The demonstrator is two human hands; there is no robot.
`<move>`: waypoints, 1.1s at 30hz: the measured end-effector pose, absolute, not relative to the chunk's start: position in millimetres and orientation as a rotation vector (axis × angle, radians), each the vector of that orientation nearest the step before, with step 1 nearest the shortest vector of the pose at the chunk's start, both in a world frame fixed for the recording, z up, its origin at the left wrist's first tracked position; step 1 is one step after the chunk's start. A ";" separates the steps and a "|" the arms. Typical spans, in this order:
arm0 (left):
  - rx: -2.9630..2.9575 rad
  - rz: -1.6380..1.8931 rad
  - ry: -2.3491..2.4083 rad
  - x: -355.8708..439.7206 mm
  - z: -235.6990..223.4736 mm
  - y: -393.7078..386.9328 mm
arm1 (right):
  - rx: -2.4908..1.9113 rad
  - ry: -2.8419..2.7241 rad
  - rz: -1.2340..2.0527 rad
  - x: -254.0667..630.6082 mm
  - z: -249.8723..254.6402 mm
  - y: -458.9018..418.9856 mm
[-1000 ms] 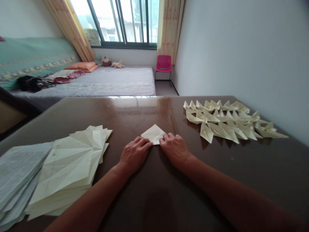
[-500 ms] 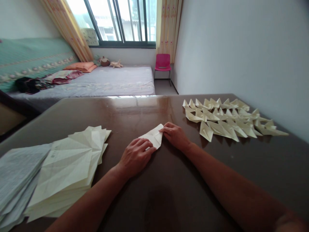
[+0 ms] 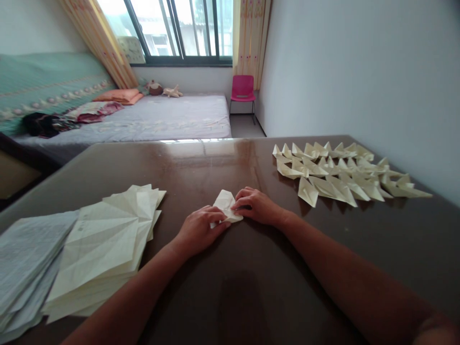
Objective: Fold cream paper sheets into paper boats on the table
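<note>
A small folded sheet of cream paper lies on the brown table between my hands, one pointed end toward the far side. My left hand grips its near left edge, with the thumb along the front and the fingers curled over it. From the right, my right hand pinches the paper with thumb and forefinger. The fingers cover part of the lower folds.
To the left lies a stack of creased cream sheets, beside a pile of printed greyish papers. Rows of folded paper boats stand at the right. Beyond the glossy table are a bed and a pink chair.
The folded paper has turned so its tip points away rather than to the right. My right hand has come slightly nearer and lower, and my left fingers have shifted on the paper.
</note>
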State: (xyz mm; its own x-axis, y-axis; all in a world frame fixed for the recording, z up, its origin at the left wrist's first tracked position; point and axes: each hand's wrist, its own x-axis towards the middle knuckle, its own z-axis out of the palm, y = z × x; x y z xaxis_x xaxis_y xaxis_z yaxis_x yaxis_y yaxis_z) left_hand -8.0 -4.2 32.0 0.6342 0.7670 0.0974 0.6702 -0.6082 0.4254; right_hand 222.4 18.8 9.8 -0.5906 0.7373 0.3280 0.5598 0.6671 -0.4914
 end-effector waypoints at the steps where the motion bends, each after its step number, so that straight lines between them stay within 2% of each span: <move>1: 2.474 0.367 1.192 -7.7 32.5 -3.8 | -0.986 -2.369 0.483 222.3 9.6 19.0; 13: 2.447 0.147 1.547 0.7 34.2 -2.4 | -0.927 -2.381 0.643 225.4 19.1 18.1; 33: 2.597 0.047 1.563 4.7 36.9 -7.3 | -0.870 -2.460 0.677 231.4 19.5 20.9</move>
